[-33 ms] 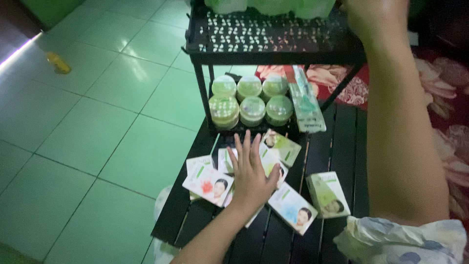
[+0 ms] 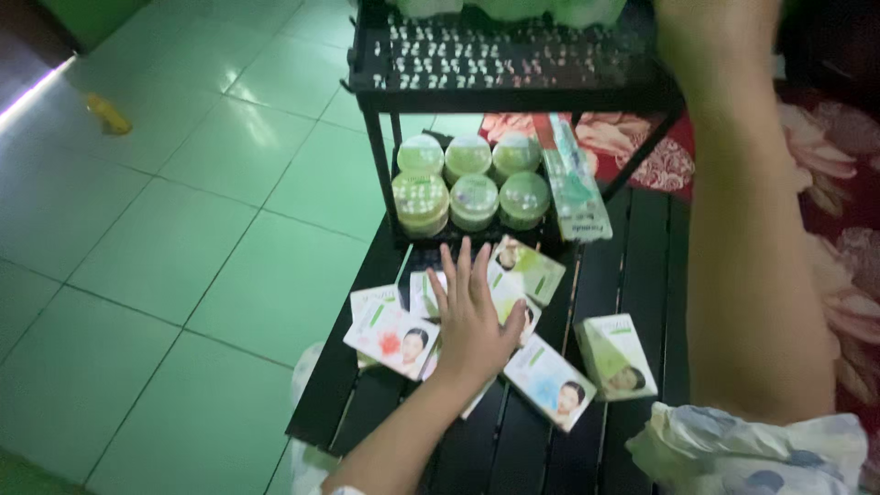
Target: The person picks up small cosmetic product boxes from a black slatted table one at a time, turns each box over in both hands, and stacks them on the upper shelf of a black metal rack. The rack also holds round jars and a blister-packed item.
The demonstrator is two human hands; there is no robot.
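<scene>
green floor tiles (image 2: 183,229) surround a dark slatted table (image 2: 642,257). we rest our left hand (image 2: 472,316), fingers spread flat, gripping nothing, on small cartons (image 2: 403,339) fanned across the near table; their long axes run at mixed angles, none aligned. six round jars (image 2: 472,183) already stand in two rows on the far lower shelf. our right hand (image 2: 710,37) reaches the rack top (image 2: 513,64); its fingers cannot be read.
</scene>
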